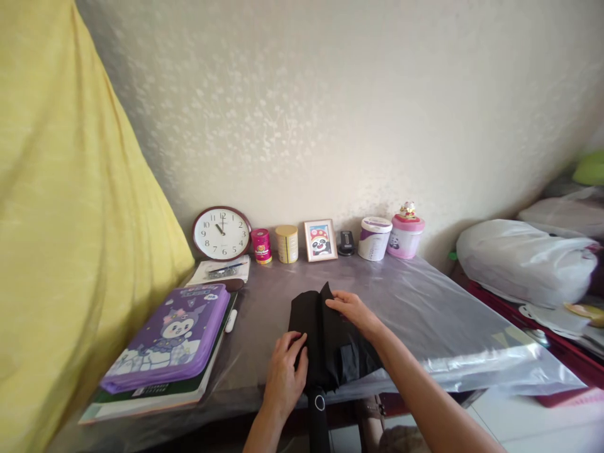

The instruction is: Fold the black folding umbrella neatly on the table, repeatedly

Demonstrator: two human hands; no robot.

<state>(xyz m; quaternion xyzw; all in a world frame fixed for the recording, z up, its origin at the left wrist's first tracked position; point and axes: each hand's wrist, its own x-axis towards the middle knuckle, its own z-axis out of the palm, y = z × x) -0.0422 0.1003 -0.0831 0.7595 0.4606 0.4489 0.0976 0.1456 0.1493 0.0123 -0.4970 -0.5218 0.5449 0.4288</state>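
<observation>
A black folding umbrella (314,343) lies at the front of the table, collapsed but with its cloth loose. Its black handle (319,418) juts over the front edge towards me. My left hand (287,371) is closed on the left side of the canopy, fingers curled against the cloth just above the handle. Near the far end, my right hand (353,311) pinches a raised fold of the fabric between thumb and fingers. Some loose cloth hangs to the right under my right wrist, and the fingertips of my left hand are partly hidden.
A purple zip case (170,336) lies on books at the left, beside a yellow curtain (61,207). Along the wall stand a clock (221,233), a pink can (261,246), a yellow tub (287,244), a picture frame (321,240) and more tubs. White bags (523,261) sit at right.
</observation>
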